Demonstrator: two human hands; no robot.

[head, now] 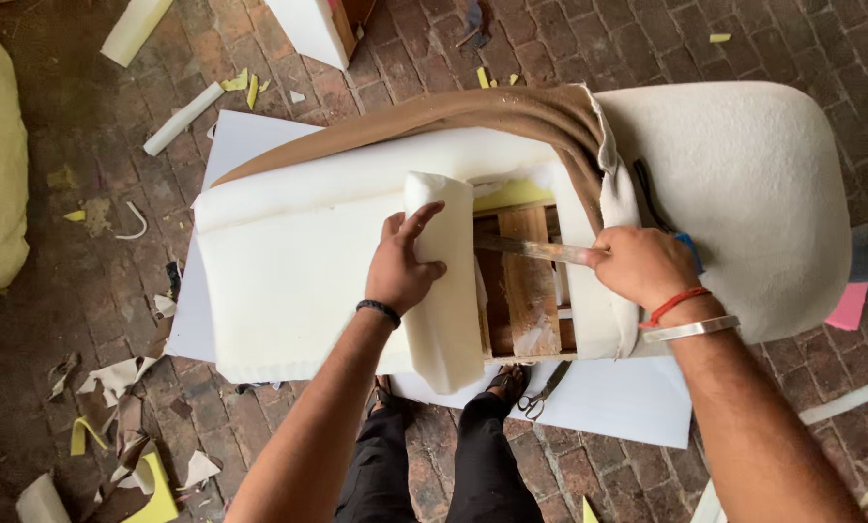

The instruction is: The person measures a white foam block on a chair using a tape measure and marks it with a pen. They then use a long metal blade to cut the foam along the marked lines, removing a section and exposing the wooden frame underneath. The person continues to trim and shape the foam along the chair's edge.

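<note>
brick floor littered with scraps [114,426]. left hand [403,266] clasps a rolled foam flap [443,281], standing upright toward the wooden frame [526,291]. right hand [642,266] grips a blade [531,249] lying crosswise, pointing left; scissors [542,389] nearby.

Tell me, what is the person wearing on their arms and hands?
Both arms are bare, with no sleeves or gloves. The left wrist has a thin black band. The right wrist has a red thread and a plain silver bangle.
</note>
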